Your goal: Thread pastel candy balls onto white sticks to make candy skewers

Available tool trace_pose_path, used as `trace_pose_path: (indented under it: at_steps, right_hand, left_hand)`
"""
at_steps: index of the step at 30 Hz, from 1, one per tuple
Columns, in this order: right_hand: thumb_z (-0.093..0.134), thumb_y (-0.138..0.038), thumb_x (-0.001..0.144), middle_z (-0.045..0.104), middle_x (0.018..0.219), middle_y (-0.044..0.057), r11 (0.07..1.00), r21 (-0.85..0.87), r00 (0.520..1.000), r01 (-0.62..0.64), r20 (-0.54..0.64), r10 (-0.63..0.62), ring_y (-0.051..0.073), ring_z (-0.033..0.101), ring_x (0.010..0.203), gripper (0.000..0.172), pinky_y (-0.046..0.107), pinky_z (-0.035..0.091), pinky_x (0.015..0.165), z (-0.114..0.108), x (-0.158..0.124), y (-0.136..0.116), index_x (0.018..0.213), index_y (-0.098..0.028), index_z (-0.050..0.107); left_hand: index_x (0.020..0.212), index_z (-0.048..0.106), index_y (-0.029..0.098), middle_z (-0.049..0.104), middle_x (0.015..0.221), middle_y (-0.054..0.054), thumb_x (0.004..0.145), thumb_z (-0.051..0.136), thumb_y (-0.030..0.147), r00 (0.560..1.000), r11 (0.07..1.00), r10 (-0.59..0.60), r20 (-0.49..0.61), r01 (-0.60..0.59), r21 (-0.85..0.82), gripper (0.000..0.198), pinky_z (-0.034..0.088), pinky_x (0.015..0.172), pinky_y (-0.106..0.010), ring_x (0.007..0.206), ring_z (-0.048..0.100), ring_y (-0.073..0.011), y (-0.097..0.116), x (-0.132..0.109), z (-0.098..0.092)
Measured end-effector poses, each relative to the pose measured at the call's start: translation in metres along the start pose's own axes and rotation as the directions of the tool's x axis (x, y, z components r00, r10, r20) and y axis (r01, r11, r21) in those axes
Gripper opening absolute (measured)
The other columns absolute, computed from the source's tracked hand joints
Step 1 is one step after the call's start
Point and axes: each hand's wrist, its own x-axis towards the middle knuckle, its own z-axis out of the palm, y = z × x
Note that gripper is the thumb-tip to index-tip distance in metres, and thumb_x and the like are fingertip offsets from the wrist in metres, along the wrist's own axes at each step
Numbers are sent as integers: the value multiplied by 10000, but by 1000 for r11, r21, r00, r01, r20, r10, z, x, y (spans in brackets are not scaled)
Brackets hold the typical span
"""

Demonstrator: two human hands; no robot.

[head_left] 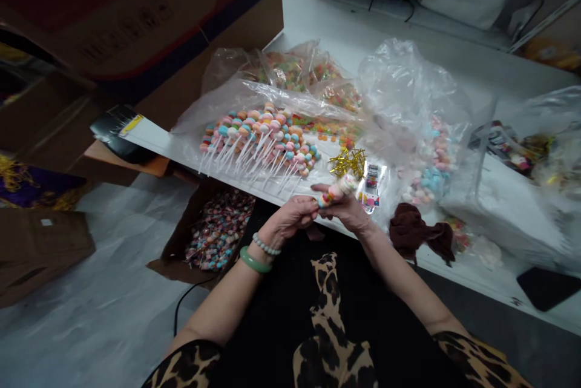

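Observation:
Both hands meet at the table's near edge around a short candy skewer (pixel 336 192) with pastel, rounded pieces, which seems to be in a clear wrapper. My right hand (pixel 348 211) is closed around it from below. At its lower left end, my left hand (pixel 297 213) pinches with the fingertips; any small piece between them is hidden. Gold twist ties (pixel 348 161) lie in a loose pile just beyond. Right of them is a shiny printed packet (pixel 373 185). To the left, many candy skewers (pixel 258 131) with white sticks lie stacked in rows.
Clear bags of gummy candy (pixel 290 70) lie behind the stack, and a bag of pastel candies (pixel 438 152) to the right. A brown cloth (pixel 411 230) and black phone-like slab (pixel 549 286) lie near the edge. Below left stands a carton of wrapped candies (pixel 218 227). A large box (pixel 181 25) looms left.

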Motion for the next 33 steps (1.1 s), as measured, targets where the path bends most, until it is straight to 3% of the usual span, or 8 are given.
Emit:
trace_pose_path:
  at_steps: [4, 8, 14, 19, 23, 27, 30, 33]
  right_hand:
    - [605, -394, 824, 673, 789, 44, 920, -356, 962, 161, 265, -66, 147, 582, 641, 266, 273, 448, 563, 1, -22, -20, 948, -180, 704]
    - [480, -320, 910, 649, 708, 78, 551, -689, 880, 471, 323, -348, 186, 573, 644, 228, 332, 440, 626, 6, -47, -20, 849, -218, 674]
    - [458, -122, 888, 593, 635, 66, -9, -654, 634, 756, 735, -241, 199, 504, 588, 207, 354, 379, 604, -9, -34, -18, 847, -206, 642]
    - [504, -225, 845, 469, 481, -12, 398, -820, 882, 411, 248, -400, 143, 369, 441, 274, 285, 305, 453, -13, -1, -24, 575, -237, 553]
    - [410, -347, 874, 360, 446, -69, 698, -645, 934, 310, 71, -349, 122, 264, 372, 297, 263, 298, 384, 0, 15, -14, 610, -251, 507]
    - [481, -358, 851, 420, 488, -25, 788, -542, 918, 294, -71, -391, 150, 389, 439, 227, 275, 331, 456, 8, 8, 1, 662, -245, 540]
    - [654, -360, 751, 520, 542, 15, 718, -620, 897, 315, -51, -438, 153, 462, 524, 158, 284, 344, 533, 6, -2, 5, 689, -221, 612]
    - [650, -363, 753, 530, 559, 7, 777, -580, 939, 243, -61, -339, 137, 453, 532, 182, 270, 334, 542, 4, -4, 4, 672, -210, 592]
  left_hand:
    - [611, 662, 114, 504, 434, -17, 543, 824, 359, 939, 957, -287, 190, 272, 99, 301, 104, 348, -197, 324, 271, -38, 5, -6, -8]
    - [528, 648, 145, 444, 367, -4, 553, 805, 360, 905, 927, -333, 266, 264, 265, 267, 126, 331, -211, 308, 278, -69, 20, -14, -10]
    - [470, 602, 196, 527, 430, 5, 524, 768, 60, 972, 713, 157, 173, -232, 661, 221, 375, 472, -261, 455, 486, -142, 33, -25, 9]
    - [665, 575, 179, 584, 667, -104, 842, 452, 95, 733, 362, 678, -48, -276, 890, 232, 437, 712, -377, 672, 553, -214, 3, -19, 45]
    - [896, 600, 195, 609, 872, -102, 878, 525, 310, 662, 598, 712, -233, -398, 696, 139, 451, 864, -388, 874, 576, -225, -6, -5, 32]
    - [978, 564, 158, 594, 814, -90, 800, 484, 697, 977, 988, 138, -163, -147, -49, 573, 518, 718, -433, 766, 626, -245, -3, -5, 7]
    - [896, 577, 127, 568, 673, -66, 692, 519, 797, 955, 963, -154, 252, 203, -179, 704, 511, 622, -399, 674, 648, -271, -5, -10, -4]
    - [883, 597, 152, 583, 682, -29, 681, 689, 637, 977, 997, -57, 208, 66, -33, 534, 403, 506, -243, 485, 532, -128, -5, -21, -9]
